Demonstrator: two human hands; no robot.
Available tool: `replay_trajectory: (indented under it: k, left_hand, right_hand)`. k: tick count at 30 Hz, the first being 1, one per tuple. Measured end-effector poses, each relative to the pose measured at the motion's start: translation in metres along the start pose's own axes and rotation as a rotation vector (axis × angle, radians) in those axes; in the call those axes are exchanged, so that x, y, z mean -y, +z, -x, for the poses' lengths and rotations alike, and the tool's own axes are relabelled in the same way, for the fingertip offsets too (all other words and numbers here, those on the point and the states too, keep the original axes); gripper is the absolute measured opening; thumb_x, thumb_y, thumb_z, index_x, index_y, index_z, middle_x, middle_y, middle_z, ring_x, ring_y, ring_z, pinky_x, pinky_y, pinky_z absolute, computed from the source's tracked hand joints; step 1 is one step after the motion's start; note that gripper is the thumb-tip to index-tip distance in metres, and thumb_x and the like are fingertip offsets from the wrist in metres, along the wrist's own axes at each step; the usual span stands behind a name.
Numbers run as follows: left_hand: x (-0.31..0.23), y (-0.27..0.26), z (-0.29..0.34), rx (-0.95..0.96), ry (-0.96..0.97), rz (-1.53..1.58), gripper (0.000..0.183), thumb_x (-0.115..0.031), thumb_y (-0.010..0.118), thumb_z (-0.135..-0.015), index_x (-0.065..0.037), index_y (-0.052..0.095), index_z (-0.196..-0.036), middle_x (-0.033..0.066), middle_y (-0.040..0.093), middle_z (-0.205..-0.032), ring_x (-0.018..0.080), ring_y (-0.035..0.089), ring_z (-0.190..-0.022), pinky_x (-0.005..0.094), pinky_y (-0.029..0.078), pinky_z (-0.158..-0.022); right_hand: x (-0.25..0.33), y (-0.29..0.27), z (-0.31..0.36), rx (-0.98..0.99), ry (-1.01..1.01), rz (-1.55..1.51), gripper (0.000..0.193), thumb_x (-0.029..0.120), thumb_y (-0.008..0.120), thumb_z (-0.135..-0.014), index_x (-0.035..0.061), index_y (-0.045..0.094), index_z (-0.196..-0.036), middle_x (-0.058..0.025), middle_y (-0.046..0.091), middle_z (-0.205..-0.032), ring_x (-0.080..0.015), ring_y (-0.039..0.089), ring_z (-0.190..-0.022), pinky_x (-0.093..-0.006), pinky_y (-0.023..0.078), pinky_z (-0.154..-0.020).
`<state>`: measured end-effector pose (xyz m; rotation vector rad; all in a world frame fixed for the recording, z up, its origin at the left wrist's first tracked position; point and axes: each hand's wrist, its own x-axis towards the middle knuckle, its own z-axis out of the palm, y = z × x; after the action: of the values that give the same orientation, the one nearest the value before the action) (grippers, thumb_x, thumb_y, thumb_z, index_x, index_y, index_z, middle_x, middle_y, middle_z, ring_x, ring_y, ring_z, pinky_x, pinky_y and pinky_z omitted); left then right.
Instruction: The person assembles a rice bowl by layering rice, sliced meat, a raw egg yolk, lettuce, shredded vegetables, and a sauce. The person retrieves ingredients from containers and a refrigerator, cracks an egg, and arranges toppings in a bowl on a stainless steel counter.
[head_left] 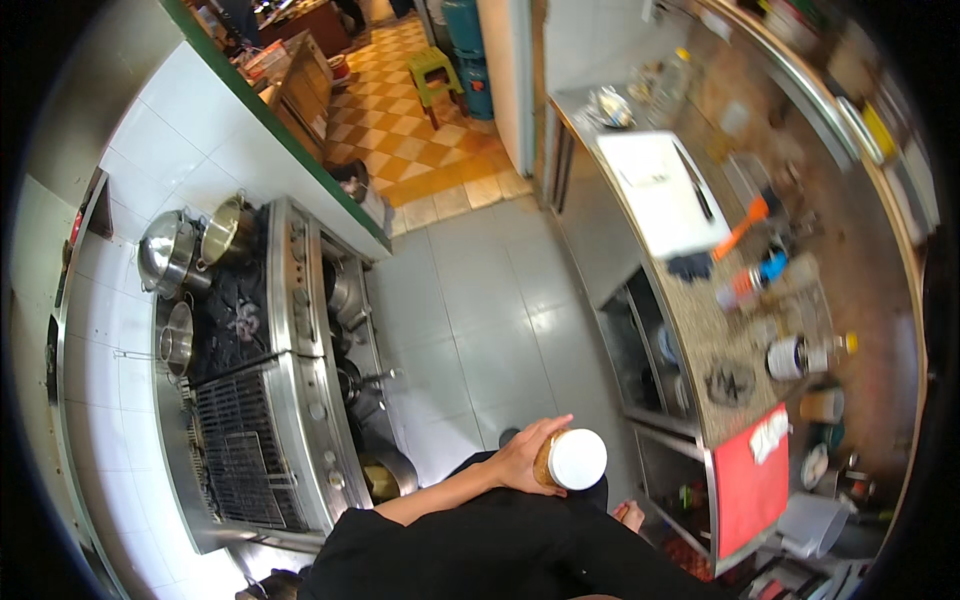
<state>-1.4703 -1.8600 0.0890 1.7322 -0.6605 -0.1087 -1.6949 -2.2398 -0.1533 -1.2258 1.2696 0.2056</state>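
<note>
My left hand point(520, 461) is wrapped round a jar point(543, 468) with a wide white lid and brownish contents, held in front of my body over the floor. The fingers lie along the jar's side, and the lid faces up. Only a small part of my right hand point(628, 515) shows, low beside my dark clothing and near the open shelf under the counter. Its fingers look bent, but most of the hand is hidden, so I cannot tell if it holds anything.
On the left stands a steel stove point(300, 330) with metal pots point(228, 232) and a grill. The counter point(690, 320) on the right bears a white cutting board point(650, 215) with a knife, bottles point(800, 356) and a red board point(752, 480). Beyond the grey-tiled floor, a doorway leads to a green stool point(432, 72).
</note>
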Motion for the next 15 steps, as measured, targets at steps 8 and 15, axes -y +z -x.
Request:
replay_trajectory:
  k: [8,15]
  left_hand:
    - [0.156,-0.297,-0.111,-0.376,-0.167,-0.217,0.128,-0.040,0.101,-0.061,-0.002,0.026,-0.158,0.0224,0.058,-0.138,0.0379,0.060,-0.128,0.0468,0.047,-0.111]
    - [0.217,-0.556,-0.209,-0.646,-0.422,-0.131,0.132,-0.038,0.103,-0.059,0.003,0.023,-0.156,0.0229,0.053,-0.140,0.0339,0.054,-0.134,0.0460,0.042,-0.114]
  right_hand:
    - [0.303,0.448,-0.041,0.430,-0.330,0.111,0.029,0.026,0.057,-0.102,0.0081,0.058,-0.079,-0.0049,0.058,-0.062,-0.0119,0.050,-0.042,-0.0256,0.034,-0.036]
    - [0.508,0.851,-0.028,0.800,-0.388,0.234,0.019,0.016,0.067,-0.099,0.0086,0.058,-0.084,-0.0034,0.058,-0.064,-0.0095,0.048,-0.043,-0.0243,0.032,-0.037]
